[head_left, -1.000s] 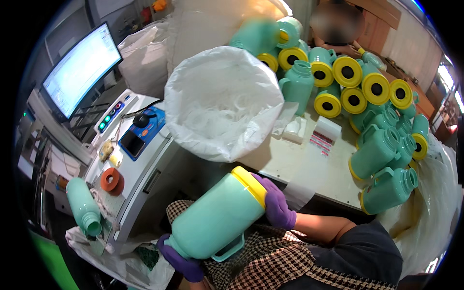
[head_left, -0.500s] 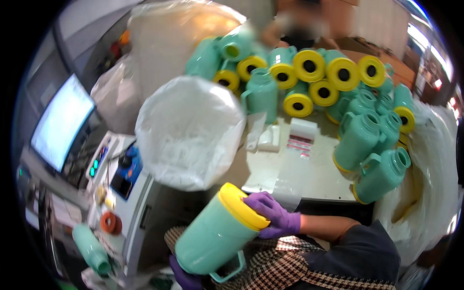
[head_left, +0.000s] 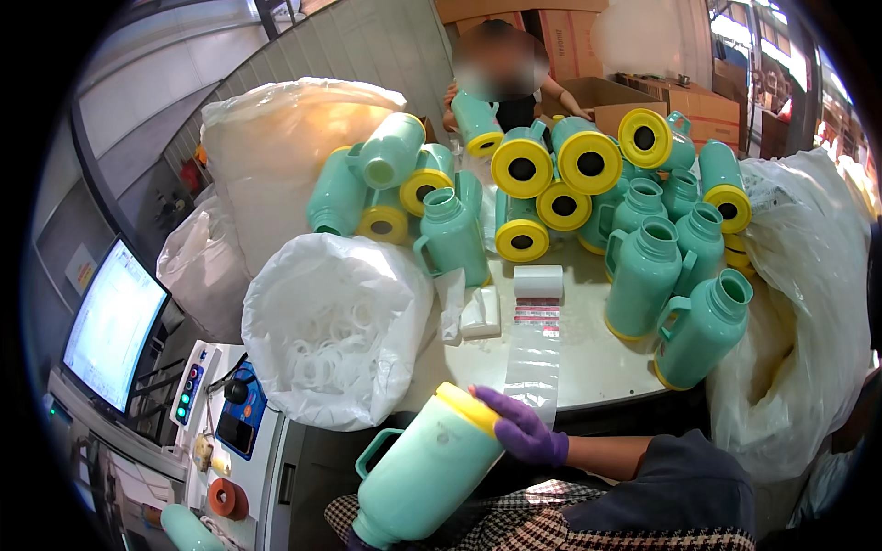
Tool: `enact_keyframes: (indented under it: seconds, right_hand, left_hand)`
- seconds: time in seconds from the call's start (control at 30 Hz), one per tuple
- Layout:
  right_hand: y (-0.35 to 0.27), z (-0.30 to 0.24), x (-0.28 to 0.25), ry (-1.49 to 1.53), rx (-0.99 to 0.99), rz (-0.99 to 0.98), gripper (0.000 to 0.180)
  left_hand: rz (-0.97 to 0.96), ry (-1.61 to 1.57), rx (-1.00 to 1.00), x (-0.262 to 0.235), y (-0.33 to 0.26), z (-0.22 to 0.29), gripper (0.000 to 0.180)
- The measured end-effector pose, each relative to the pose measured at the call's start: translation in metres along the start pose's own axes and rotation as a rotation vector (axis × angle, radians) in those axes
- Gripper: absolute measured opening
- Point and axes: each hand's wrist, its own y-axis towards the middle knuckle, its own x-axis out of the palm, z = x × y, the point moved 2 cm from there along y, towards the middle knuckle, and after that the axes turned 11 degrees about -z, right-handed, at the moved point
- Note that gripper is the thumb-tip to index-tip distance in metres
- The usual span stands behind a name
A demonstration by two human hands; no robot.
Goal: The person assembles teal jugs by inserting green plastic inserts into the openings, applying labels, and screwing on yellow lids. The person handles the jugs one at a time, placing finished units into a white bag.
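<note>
Hands on a tilted mint-green flask held low over the lap, below the bench edge.

Right hand in a purple glove is clamped over the yellow base of the flask, whose long axis runs from lower left up to the right; the left hand is hidden under its lower end, so its grip cannot be told. Beyond lies the bench, with the white bag of rings, then the stacked flasks, then the roll of labels.
</note>
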Motion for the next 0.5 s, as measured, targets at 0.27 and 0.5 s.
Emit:
enact_keyframes:
  seconds: [0.27,0.5]
  right_hand:
    - [-0.009,-0.024,-0.006,-0.575,-0.531,-0.381,0.053]
    - [0.005,-0.022,-0.012,-0.077,0.028,-0.083,0.055]
  left_hand:
    - [-0.147,-0.635,-0.252,-0.030,0.027,-0.058,0.066]
    - [-0.097,0.341,0.459,-0.032,0.005,0.018,0.061]
